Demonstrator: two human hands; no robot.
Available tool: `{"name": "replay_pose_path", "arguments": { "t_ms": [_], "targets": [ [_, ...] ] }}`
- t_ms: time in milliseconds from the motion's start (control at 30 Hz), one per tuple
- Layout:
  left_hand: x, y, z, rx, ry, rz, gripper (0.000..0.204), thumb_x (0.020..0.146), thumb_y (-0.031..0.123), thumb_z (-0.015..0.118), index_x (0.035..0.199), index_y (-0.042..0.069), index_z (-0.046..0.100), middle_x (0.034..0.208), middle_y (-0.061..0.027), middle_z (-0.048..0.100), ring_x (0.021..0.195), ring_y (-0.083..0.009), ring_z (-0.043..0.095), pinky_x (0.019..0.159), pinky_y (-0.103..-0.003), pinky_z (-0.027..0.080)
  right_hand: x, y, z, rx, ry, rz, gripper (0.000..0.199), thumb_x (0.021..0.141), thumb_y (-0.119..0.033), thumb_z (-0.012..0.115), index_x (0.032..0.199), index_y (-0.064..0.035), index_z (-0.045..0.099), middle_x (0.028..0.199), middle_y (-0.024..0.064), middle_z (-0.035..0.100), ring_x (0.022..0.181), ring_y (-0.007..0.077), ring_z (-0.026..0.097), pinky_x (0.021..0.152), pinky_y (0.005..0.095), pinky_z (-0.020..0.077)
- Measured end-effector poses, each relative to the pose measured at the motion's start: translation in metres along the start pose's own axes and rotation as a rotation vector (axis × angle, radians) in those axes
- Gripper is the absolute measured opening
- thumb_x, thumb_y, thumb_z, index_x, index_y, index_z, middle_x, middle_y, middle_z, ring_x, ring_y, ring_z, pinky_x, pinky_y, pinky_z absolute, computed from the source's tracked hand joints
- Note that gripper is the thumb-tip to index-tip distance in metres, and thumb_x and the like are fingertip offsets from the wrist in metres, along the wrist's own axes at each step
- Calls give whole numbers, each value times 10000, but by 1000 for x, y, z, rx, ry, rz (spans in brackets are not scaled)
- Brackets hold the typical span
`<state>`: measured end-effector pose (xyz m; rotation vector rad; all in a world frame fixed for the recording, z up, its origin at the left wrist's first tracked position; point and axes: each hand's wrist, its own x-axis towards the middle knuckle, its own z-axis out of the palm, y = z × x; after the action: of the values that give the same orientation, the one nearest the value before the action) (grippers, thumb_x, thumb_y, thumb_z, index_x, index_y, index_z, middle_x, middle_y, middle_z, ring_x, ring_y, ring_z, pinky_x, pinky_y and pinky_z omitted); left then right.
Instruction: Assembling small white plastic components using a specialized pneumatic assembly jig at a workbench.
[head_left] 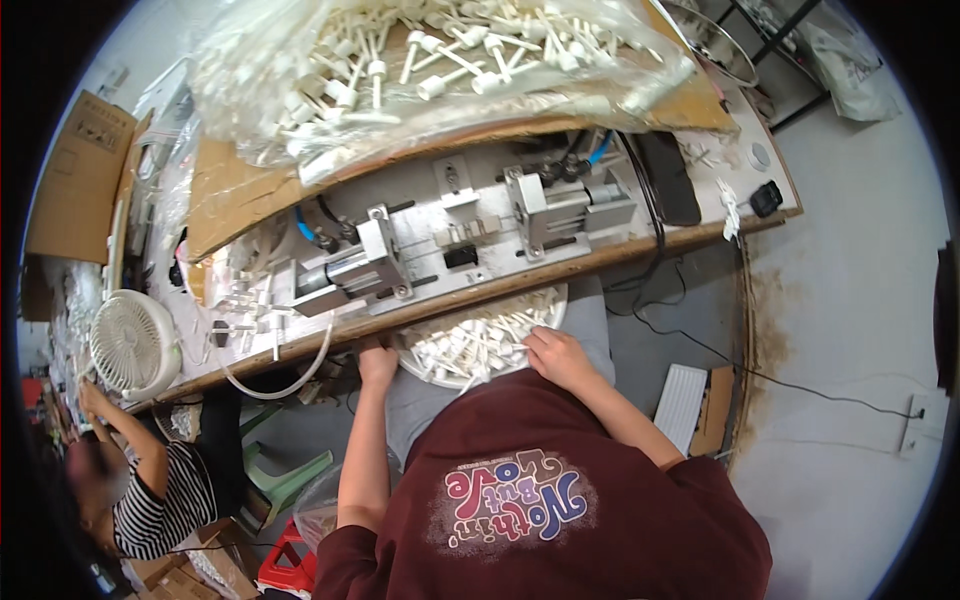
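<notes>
A round white basin (pixel 412 372) rests on my lap under the table's front edge, heaped with white plastic stick-shaped pieces with short cylinder heads (pixel 470 345). My right hand (pixel 556 355) is at the basin's right side, its fingers bent together against the pieces near the rim. Whatever may be between those fingertips is too small to make out. My left hand (pixel 376 364) is beside the basin's left rim, close under the table edge, with its fingers mostly hidden. Just beyond on the table stands a metal clamping fixture (pixel 460 235) with two pneumatic cylinders facing each other.
A cardboard sheet (pixel 235 200) above the fixture bears a plastic-lined heap of similar white pieces (pixel 480 60). More lie at the table's left, near a white fan (pixel 133 345). A black phone (pixel 672 180) and cables lie right. Another person in a striped shirt (pixel 165 510) sits left.
</notes>
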<state>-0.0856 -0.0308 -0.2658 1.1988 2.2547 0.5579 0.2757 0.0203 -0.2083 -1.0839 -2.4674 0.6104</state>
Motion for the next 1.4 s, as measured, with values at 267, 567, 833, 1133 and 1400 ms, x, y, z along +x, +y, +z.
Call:
{"name": "replay_pose_path", "arguments": {
  "t_ms": [267,567,833,1133,1400],
  "targets": [
    [-39,13,-12,-45,-43,-177,438,880,243,683,1201,-38,585,1004,-287,676,981,-437,660,843,-484,525,22,-22,-38,12,4,-17,211,787,-86,699,994,-58,667,922,96,625,861,296,665,739,401,555],
    [-75,107,-107,152,-173,284,338,911,284,664,1145,41,680,940,-167,708,889,-357,690,769,-429,552,104,-97,-142,340,432,-265,108,776,18,738,872,-28,722,857,103,716,772,238,691,699,334,553],
    [-80,202,-171,-161,449,788,253,819,-15,722,1063,52,724,731,-85,631,641,-252,586,595,-350,457,346,-148,-235,-278,891,-723,345,845,-43,666,1188,-57,627,1061,119,651,962,297,628,828,412,513],
    [-4,230,-217,-194,711,636,871,810,214,815,1497,-2,326,1488,-217,380,1376,-366,366,1136,-449,305,551,-136,-219,-874,510,-427,558,893,-123,523,1442,-62,447,1198,212,637,1175,374,594,999,534,449],
    [96,246,-234,-187,533,320,1464,600,578,893,1553,-48,-26,1586,-367,53,1505,-446,78,1215,-473,183,595,-195,-263,-487,526,-220,260,930,-104,493,1156,-32,599,986,187,723,992,328,703,812,479,557]
  ]
}}
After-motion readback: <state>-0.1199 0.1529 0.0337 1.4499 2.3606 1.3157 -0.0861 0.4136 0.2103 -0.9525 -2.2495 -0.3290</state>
